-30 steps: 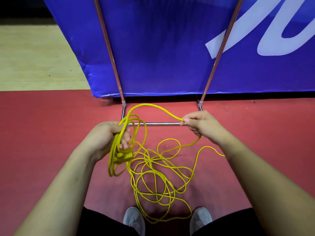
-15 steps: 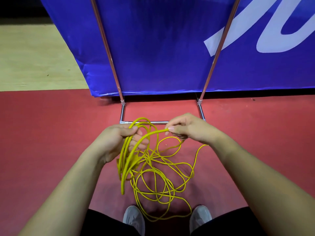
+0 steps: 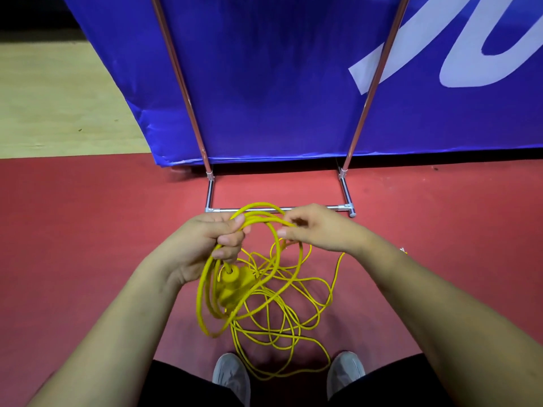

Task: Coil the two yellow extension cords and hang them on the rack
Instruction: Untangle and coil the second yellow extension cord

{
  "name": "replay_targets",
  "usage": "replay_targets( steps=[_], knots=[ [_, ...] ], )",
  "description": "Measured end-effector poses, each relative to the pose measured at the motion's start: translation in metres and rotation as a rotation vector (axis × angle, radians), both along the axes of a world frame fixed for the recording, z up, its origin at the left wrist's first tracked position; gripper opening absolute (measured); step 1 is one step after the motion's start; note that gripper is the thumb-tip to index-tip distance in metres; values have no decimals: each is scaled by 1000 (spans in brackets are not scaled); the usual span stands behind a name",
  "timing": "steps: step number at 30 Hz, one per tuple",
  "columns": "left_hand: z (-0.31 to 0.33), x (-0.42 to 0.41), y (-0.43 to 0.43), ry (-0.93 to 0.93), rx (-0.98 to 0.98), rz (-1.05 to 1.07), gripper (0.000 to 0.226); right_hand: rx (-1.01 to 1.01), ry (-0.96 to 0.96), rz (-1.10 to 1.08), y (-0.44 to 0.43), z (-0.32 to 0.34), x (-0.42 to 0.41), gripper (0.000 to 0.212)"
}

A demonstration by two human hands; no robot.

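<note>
My left hand (image 3: pixel 211 239) is closed around several loops of a yellow extension cord (image 3: pixel 205 292), which hang below it with the cord's yellow plug end (image 3: pixel 233 284) dangling inside the loops. My right hand (image 3: pixel 318 229) is just to the right, fingertips pinching a strand of the same cord close to the left hand. The uncoiled rest of the cord (image 3: pixel 282 327) lies tangled on the red floor between my hands and my feet. The metal rack (image 3: pixel 279 209) stands right ahead, its base bar behind my hands and two uprights rising.
A blue banner (image 3: pixel 279 83) with white lettering hangs behind the rack's uprights (image 3: pixel 182 83). My two grey shoes (image 3: pixel 232 374) stand at the bottom edge beside the loose cord. The floor is red, with pale wooden flooring (image 3: pixel 58 107) at the back left.
My right hand has travelled left from the rack's right side to the left hand, bringing a length of cord. Another loop has joined the bundle in my left hand.
</note>
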State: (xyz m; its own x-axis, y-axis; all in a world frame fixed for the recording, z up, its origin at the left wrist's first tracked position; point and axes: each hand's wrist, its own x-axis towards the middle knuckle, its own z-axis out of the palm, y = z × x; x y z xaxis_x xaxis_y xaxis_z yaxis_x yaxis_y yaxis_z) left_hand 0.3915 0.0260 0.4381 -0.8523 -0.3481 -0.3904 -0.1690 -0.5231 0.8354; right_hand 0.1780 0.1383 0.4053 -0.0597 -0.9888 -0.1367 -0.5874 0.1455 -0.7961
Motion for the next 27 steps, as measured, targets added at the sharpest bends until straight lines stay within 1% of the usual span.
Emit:
replay_targets(
  steps=[2, 4, 5, 7, 10, 12, 13, 15, 18, 22, 24, 27],
  knots=[
    [2, 1, -1, 32, 25, 29, 19, 99, 25, 43, 5, -25, -16, 27],
    [3, 3, -3, 42, 27, 44, 19, 163, -59, 18, 12, -43, -28, 17],
    [3, 4, -5, 33, 20, 61, 18, 162, -123, -25, 15, -47, -30, 15],
    [5, 6, -9, -18, -16, 104, 18, 87, -284, -162, 14, -49, -33, 16],
    [6, 12, -15, -111, -88, 108, 21, -97, -539, -330, 6, -30, -34, 18],
    [6, 15, -17, -147, -97, 80, 24, -150, -631, -341, 2, -12, -33, 19],
    [6, 16, -18, -154, -89, 68, 25, -162, -632, -317, 2, -4, -33, 18],
    [6, 17, -18, -152, -60, 55, 26, -163, -561, -248, 4, 12, -31, 19],
    [6, 18, -16, -144, -44, 36, 27, -121, -336, -159, 5, 30, -22, 20],
    [3, 15, -9, -130, -58, -33, 27, -19, -95, 20, 3, 50, 2, 15],
    [2, 11, -3, -122, -92, -87, 27, 23, -38, 65, 0, 56, 15, 22],
    [2, 8, 7, -102, -98, -157, 28, -7, 35, 50, -3, 56, 28, 18]
  ],
)
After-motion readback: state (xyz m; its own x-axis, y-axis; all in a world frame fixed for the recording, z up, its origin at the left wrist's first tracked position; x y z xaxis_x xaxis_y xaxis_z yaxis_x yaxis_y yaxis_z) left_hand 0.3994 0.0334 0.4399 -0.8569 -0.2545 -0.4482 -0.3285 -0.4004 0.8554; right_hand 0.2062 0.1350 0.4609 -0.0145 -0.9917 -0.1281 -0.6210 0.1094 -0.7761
